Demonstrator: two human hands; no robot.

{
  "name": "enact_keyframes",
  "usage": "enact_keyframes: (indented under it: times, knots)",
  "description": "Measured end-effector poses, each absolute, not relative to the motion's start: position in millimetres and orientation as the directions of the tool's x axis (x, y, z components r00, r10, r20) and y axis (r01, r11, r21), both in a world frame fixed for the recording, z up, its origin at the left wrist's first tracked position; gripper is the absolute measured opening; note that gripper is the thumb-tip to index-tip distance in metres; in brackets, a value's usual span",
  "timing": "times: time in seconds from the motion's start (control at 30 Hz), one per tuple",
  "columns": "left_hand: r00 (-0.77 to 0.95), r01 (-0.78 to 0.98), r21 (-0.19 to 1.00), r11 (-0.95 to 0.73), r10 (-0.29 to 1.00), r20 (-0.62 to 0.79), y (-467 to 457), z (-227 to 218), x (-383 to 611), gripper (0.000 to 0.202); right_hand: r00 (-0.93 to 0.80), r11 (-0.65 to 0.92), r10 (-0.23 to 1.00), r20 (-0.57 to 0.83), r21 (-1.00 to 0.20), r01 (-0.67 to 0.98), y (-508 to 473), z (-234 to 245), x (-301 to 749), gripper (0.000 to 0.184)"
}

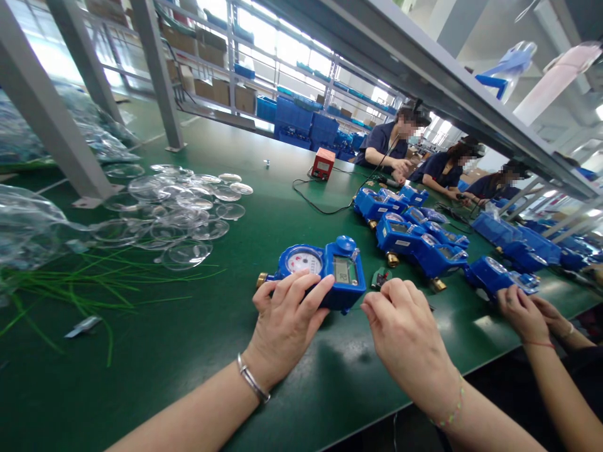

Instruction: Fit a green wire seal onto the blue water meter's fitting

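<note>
A blue water meter [346,298] with a round dial, a small grey display and a brass pipe end sits on the green table in front of me. My left hand [294,314] is wrapped over its near side, fingers on the casing by the dial and display. Just right of the meter, my right hand [405,329] is closed in a pinch, its fingertips apart from the casing. Whatever lies between those fingertips is too small to make out. Beyond the right knuckles lies a small green circuit board [379,278] with dark parts, partly hidden by the hand.
Clear round covers [181,210] are heaped at left, near green strands [85,289] and a plastic bag [28,226]. More blue meters [400,232] stand at right, where a co-worker's hands [527,314] touch one. A red box [323,164] with a cable stands behind; a metal post [157,75] rises at left.
</note>
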State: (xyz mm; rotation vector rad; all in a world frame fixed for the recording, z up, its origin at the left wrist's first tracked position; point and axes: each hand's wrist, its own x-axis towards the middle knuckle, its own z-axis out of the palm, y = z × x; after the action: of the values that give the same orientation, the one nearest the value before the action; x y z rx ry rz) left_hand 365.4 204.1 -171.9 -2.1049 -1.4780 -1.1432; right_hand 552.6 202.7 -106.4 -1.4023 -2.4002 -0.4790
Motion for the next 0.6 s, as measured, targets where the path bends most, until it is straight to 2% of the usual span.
enact_keyframes:
  times: [0.1,0.17,0.2,0.27,0.3,0.37,0.47,0.6]
  knots:
    - [0.111,0.903,0.168,-0.396,0.592,0.798,199.9,-169.0,367.2,0.043,-0.479,0.466,0.774,0.415,0.139,0.874,205.5,-111.0,549.5,0.011]
    - [0.097,0.901,0.178,-0.396,0.583,0.807,194.7,-166.4,369.9,0.030,-0.493,0.483,0.772,0.401,0.134,0.865,207.0,-115.8,547.9,0.011]
    - [0.103,0.890,0.211,-0.404,0.628,0.771,191.9,-165.4,371.5,0.020,-0.500,0.494,0.771,0.394,0.127,0.860,207.6,-118.8,547.3,0.011]
    - [0.125,0.850,0.358,-0.386,0.808,0.575,187.5,-165.0,375.1,0.009,-0.508,0.512,0.774,0.379,0.097,0.853,208.2,-125.7,546.6,0.013]
    - [0.130,0.823,0.454,-0.341,0.892,0.434,186.5,-165.9,377.0,0.010,-0.506,0.519,0.777,0.375,0.075,0.851,208.1,-129.5,546.5,0.013]
    - [0.113,0.742,0.633,-0.222,0.971,0.209,187.9,-169.2,380.6,0.016,-0.507,0.541,0.776,0.376,0.016,0.841,207.5,-137.4,546.9,0.016]
    - [0.116,0.613,0.775,-0.151,0.988,0.100,196.7,-175.5,387.2,0.022,-0.482,0.568,0.765,0.428,-0.093,0.818,206.0,-148.8,548.1,0.024]
    - [0.206,0.548,0.831,-0.097,0.978,-0.022,208.6,-180.5,399.9,0.035,-0.391,0.512,0.831,0.395,-0.272,0.815,205.7,-160.6,548.0,0.023]
